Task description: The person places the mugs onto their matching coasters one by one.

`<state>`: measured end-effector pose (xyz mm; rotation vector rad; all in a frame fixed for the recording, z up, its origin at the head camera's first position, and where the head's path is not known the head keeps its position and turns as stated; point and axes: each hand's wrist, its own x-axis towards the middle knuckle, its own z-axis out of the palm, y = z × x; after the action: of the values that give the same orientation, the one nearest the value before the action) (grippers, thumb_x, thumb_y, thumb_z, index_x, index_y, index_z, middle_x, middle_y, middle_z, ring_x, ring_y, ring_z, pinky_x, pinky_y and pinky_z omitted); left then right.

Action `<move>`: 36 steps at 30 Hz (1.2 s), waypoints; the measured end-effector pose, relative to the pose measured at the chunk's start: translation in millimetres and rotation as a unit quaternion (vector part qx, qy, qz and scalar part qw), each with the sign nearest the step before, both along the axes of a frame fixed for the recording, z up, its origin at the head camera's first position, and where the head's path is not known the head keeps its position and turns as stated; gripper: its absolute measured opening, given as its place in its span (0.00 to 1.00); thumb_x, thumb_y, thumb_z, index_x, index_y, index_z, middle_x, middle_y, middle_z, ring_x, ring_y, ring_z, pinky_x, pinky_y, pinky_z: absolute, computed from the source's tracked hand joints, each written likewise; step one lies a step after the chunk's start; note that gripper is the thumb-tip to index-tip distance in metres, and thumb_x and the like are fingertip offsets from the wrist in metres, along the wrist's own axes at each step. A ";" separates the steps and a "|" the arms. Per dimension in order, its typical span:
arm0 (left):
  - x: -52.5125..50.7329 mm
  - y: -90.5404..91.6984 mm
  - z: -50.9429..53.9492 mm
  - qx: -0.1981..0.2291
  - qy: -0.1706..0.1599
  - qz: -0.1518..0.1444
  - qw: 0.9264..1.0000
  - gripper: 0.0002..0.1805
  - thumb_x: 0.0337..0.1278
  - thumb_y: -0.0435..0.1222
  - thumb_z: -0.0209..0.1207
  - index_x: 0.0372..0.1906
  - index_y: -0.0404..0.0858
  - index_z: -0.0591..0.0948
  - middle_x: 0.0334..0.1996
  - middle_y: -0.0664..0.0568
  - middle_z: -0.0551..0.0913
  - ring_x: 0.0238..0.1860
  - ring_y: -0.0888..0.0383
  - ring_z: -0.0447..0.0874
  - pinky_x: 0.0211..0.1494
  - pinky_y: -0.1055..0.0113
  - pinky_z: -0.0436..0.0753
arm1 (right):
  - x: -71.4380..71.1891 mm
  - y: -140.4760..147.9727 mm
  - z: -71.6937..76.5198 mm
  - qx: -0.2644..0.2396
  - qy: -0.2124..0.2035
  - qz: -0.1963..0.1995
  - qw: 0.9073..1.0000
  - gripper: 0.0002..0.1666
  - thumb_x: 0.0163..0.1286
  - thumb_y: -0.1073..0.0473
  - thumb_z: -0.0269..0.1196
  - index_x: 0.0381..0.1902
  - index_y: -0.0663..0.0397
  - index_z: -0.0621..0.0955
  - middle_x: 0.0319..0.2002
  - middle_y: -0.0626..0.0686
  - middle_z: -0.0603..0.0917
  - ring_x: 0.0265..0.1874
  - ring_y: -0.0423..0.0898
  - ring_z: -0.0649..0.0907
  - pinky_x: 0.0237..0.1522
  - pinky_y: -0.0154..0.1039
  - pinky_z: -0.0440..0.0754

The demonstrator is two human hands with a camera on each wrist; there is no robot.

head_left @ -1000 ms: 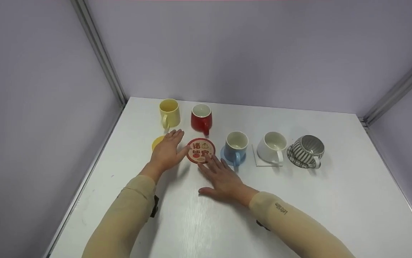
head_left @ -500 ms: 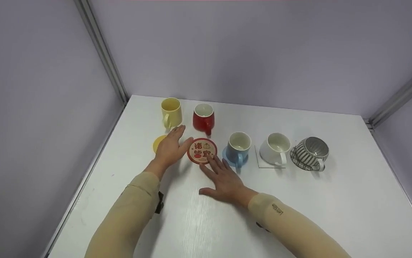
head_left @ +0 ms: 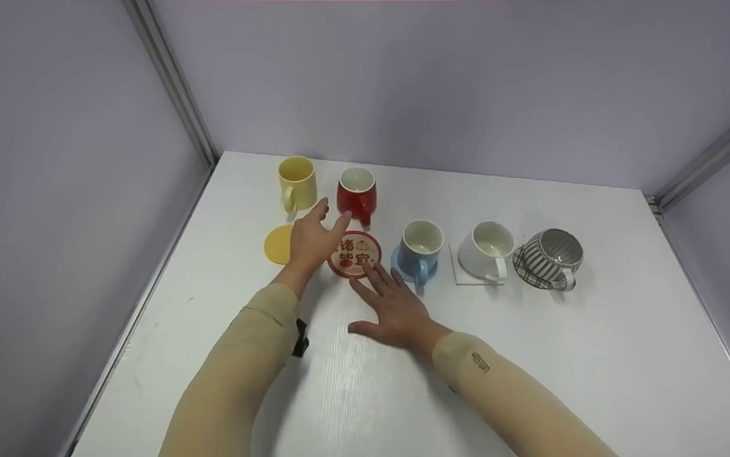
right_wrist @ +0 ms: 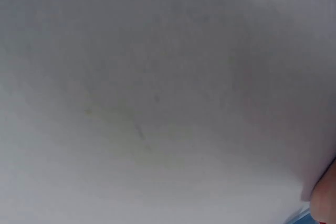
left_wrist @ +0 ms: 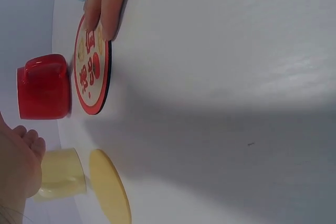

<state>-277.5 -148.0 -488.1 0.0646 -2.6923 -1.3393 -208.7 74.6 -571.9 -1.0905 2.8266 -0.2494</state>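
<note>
Red mug [head_left: 349, 202] stands upright just behind the red-rimmed coaster [head_left: 355, 244]. I see the left hand [head_left: 315, 241] near it, thumb spread, gripping nothing; the right hand [head_left: 398, 312], fingers splayed, touches the coaster. I'd steady that coaster and grasp the mug squarely.

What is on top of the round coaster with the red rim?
Fingers of the right hand rest on the near edge of the coaster. Red characters and small pictures show on its face; no mug stands there. Whatever lies directly beneath those fingertips is covered.
</note>
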 end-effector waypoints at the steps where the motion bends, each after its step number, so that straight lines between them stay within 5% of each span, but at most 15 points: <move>1: -1.7 1.0 1.0 0.004 0.000 0.002 1.000 0.43 0.73 0.61 0.57 0.79 0.35 0.70 0.73 0.41 0.77 0.72 0.45 0.77 0.72 0.50 0.78 | -0.2 -0.1 0.2 -0.002 0.000 0.001 1.000 0.58 0.71 0.13 0.37 0.88 0.36 0.50 0.87 0.53 0.38 0.85 0.53 0.39 0.84 0.55 0.41; 13: -16.0 16.8 1.4 0.024 -0.020 -0.001 1.000 0.35 0.74 0.59 0.59 0.66 0.34 0.83 0.64 0.42 0.85 0.67 0.45 0.81 0.71 0.50 0.79 | 3.6 1.6 2.4 -0.005 -0.005 0.003 1.000 0.57 0.72 0.14 0.40 0.88 0.36 0.50 0.87 0.52 0.39 0.86 0.51 0.40 0.84 0.54 0.45; 26: -28.3 34.8 2.1 -0.002 -0.044 0.031 0.999 0.27 0.71 0.58 0.63 0.50 0.37 0.88 0.47 0.46 0.91 0.45 0.51 0.86 0.56 0.56 0.85 | 13.5 -0.3 1.9 0.007 0.001 0.002 1.000 0.59 0.70 0.12 0.37 0.88 0.36 0.49 0.87 0.52 0.38 0.86 0.49 0.40 0.84 0.51 0.42; 36: -37.7 33.9 -1.8 -0.009 -0.095 0.055 0.994 0.29 0.67 0.59 0.67 0.55 0.38 0.85 0.47 0.46 0.90 0.45 0.50 0.85 0.58 0.55 0.85 | 23.8 -8.7 3.4 0.004 0.006 0.010 1.000 0.59 0.70 0.12 0.38 0.88 0.37 0.49 0.88 0.53 0.39 0.86 0.50 0.41 0.84 0.51 0.44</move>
<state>-315.1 -114.1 -489.9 0.3524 -2.8060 -1.3395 -184.9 65.9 -568.4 -1.1220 2.8225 -0.2310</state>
